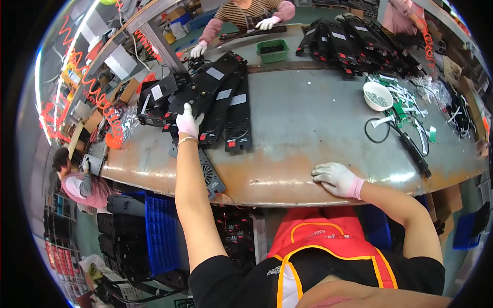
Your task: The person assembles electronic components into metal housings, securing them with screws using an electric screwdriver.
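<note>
My left hand (189, 122), in a white glove, reaches out to a pile of flat black panels with fan grilles and red switches. Its fingers are closed on the near edge of the top black panel (197, 91); part of the grip is hidden. Two more black panels (238, 115) lie slanted just to the right, with white labels on them. Below my left wrist, another panel with a round fan grille (209, 174) lies at the table's near edge. My right hand (336, 179), also gloved, rests flat on the metal table (292, 128), holding nothing.
Across the table a gloved person (251, 18) stands behind a green bin (272, 51) of small dark parts. More black panels (354, 43) are heaped at far right. Nearer are a white bowl of screws (378, 96), green circuit boards, and a black corded tool (415, 154).
</note>
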Action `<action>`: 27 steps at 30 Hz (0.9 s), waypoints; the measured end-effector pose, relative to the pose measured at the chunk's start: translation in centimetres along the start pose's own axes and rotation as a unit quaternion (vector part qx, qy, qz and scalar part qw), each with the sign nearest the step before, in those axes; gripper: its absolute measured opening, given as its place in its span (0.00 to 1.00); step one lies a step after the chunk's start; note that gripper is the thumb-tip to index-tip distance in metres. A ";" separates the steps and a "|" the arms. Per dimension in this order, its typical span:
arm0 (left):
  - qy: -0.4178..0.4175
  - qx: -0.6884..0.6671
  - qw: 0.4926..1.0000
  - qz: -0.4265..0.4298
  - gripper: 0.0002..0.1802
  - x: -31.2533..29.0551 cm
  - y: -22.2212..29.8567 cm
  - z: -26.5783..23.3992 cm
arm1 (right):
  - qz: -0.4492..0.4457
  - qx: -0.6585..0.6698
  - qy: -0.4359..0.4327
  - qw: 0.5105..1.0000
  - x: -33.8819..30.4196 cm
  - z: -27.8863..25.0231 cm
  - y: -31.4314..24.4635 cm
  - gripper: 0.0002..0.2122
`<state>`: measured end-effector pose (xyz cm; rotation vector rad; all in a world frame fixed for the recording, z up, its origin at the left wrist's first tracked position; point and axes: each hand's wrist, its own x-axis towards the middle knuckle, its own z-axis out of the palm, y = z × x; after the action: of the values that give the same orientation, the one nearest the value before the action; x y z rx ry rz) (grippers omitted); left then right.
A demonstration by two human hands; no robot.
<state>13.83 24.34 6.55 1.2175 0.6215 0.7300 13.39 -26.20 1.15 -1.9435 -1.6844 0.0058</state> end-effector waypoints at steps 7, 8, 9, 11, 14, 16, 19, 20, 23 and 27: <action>-0.091 0.141 0.938 0.304 0.13 -9.4 -0.1 9.4 | 0.035 0.008 0.050 0.998 -0.4 0.4 0.2 0.11; -0.097 0.209 0.904 0.359 0.13 -12.6 -1.1 10.8 | 0.085 0.013 0.074 0.994 -1.1 0.6 0.5 0.12; -0.113 0.267 0.842 0.455 0.14 -16.5 -0.7 12.4 | 0.216 0.054 0.113 0.968 -2.6 1.1 1.3 0.22; -0.165 0.329 0.734 0.571 0.16 -22.1 -1.2 13.6 | 0.323 0.357 0.229 0.846 -2.2 0.4 3.0 0.27; -0.266 0.407 0.645 0.590 0.17 -28.5 -4.6 13.8 | 0.380 0.715 0.255 0.529 -1.9 -3.3 3.3 0.38; -0.379 0.522 0.497 0.581 0.17 -32.7 -6.5 14.9 | 0.335 0.755 0.226 0.516 -3.9 -4.3 6.5 0.37; -0.500 0.463 0.509 0.526 0.23 -36.9 -8.6 15.8 | 0.442 0.523 0.162 0.710 -5.8 -3.5 7.1 0.21; -0.550 0.421 0.502 0.518 0.24 -37.7 -8.4 15.6 | 0.454 0.352 0.182 0.798 -5.9 -3.2 5.5 0.17; -0.597 0.383 0.534 0.460 0.27 -37.7 -6.7 15.3 | 0.479 0.172 0.269 0.818 -9.4 -2.9 5.6 0.17; -0.440 0.482 0.587 0.480 0.19 -30.9 -3.4 13.9 | 0.495 0.100 0.288 0.814 -10.9 -4.4 4.9 0.17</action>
<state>5.63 -8.72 7.75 2.7656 -0.7438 0.4653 17.15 -38.17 -0.96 -2.1312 -0.1740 -0.0134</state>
